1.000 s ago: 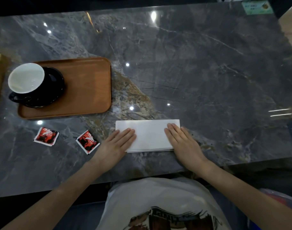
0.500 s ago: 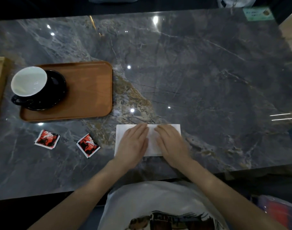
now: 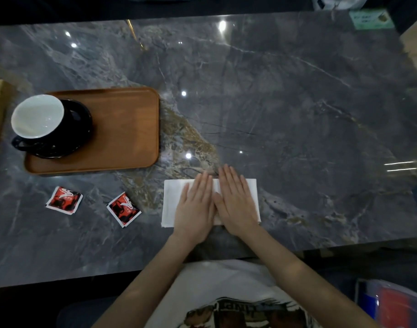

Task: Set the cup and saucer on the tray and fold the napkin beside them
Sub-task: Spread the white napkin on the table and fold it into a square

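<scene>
Right of the tray [image 3: 122, 129], both hands [image 3: 195, 204] [image 3: 236, 202] lie flat, fingers released, pressing the napkin [image 3: 173, 200] to set its crease

open marble tabletop [image 3: 297, 114] stretches right of the tray [image 3: 122, 129]; two red sachets [image 3: 63, 200] [image 3: 123, 209] lie near its front edge, cup [image 3: 38, 117] and saucer [image 3: 82, 129] crowding its left half

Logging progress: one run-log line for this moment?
cup, saucer: on tray | napkin: on table | both hands: flat on napkin
</scene>
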Tool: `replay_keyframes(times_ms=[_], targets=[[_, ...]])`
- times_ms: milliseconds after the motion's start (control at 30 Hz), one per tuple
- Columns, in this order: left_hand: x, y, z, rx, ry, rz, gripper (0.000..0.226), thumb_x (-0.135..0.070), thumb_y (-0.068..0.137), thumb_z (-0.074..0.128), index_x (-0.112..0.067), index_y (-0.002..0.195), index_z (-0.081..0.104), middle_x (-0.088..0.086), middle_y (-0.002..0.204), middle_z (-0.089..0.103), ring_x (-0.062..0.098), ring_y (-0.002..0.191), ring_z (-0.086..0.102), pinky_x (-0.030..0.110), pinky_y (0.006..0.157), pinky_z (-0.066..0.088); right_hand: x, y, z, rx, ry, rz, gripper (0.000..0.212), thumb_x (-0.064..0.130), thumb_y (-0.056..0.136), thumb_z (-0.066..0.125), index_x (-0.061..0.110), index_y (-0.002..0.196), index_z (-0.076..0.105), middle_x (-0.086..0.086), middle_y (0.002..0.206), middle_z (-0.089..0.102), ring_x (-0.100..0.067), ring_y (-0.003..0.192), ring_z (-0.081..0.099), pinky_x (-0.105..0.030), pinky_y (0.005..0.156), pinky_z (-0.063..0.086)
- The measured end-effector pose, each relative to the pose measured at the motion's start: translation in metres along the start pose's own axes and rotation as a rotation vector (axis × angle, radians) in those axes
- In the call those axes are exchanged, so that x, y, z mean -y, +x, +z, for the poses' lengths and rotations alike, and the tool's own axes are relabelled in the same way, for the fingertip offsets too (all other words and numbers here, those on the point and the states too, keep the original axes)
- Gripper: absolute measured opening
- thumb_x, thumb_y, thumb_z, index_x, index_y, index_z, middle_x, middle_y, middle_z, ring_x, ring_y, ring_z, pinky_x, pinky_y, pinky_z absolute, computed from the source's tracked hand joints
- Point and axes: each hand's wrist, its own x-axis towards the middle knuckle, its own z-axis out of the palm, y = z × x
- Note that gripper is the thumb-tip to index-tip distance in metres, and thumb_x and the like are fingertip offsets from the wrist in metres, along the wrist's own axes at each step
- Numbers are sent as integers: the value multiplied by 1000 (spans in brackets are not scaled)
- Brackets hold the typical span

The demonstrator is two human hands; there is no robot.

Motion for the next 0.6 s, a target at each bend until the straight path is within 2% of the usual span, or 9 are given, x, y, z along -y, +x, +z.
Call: replay_keyframes(times_ms=[67, 133, 267, 367, 400, 467, 533, 567, 600], targets=[[19, -8, -3, -16, 32, -97, 57, -34, 92, 26, -5, 141, 31, 10, 149, 33, 19, 140, 20, 38, 109, 12, -10, -4, -1, 3, -108, 29, 65, 46, 95, 13, 5, 145, 18, -10, 154, 20, -19, 142, 16, -29, 113, -7], [36, -15, -8, -18, 71, -141, 58, -35, 91, 26, -5, 141, 32, 10, 149, 34, 18, 138, 18, 40, 109, 12, -21, -8, -3, -11, -164, 71, 66, 44, 92, 22, 3, 143, 25, -14, 152, 28, -24, 141, 24, -33, 113, -5], [45, -20, -10, -26, 69, -136, 59, -34, 92, 23, -1, 140, 30, 12, 149, 33, 18, 138, 13, 39, 111, 6, -41, -16, -12, -31, -183, 253, 72, 49, 89, 12, 4, 146, 16, -13, 156, 16, -25, 144, 14, -35, 112, -8], [45, -20, -8, -31, 78, -147, 59, -35, 92, 21, -2, 141, 27, 12, 150, 30, 17, 139, 11, 35, 113, -3, -24, -15, -17, -80, -206, 313, 72, 49, 94, 5, -2, 141, 28, -19, 151, 28, -31, 140, 26, -38, 113, -1], [45, -21, -9, -32, 78, -149, 59, -35, 92, 21, -2, 141, 26, 12, 150, 30, 17, 139, 10, 34, 113, -5, -11, -11, -18, -117, -195, 271, 73, 48, 94, 2, -2, 141, 27, -19, 151, 28, -31, 140, 25, -38, 113, 1], [44, -20, -8, -24, 66, -159, 59, -35, 92, 20, -2, 141, 27, 12, 150, 30, 16, 140, 9, 34, 112, -6, 20, -5, -14, -100, -102, 84, 72, 50, 92, -4, 4, 145, 11, -12, 155, 10, -24, 143, 8, -37, 114, -2], [44, -19, -7, -25, 80, -164, 59, -34, 91, 21, -3, 141, 26, 10, 151, 29, 15, 143, -1, 36, 112, -4, 51, 3, -4, 29, 30, -68, 65, 50, 91, 0, 13, 144, -8, -3, 155, -8, -14, 142, -12, -34, 117, -10], [45, -19, -6, -26, 102, -164, 60, -35, 90, 23, -5, 142, 24, 9, 151, 26, 13, 143, -9, 37, 112, -4, 62, 6, 2, 76, 47, -112, 63, 46, 92, 5, 14, 144, -7, -3, 156, -6, -12, 142, -11, -35, 118, -8], [46, -19, -5, -25, 118, -161, 61, -36, 89, 24, -6, 143, 21, 6, 151, 24, 11, 142, -14, 38, 112, -3, 68, 7, 9, 90, 21, -137, 61, 43, 93, 10, 12, 146, 2, -4, 157, 5, -13, 144, -3, -38, 119, -3]])
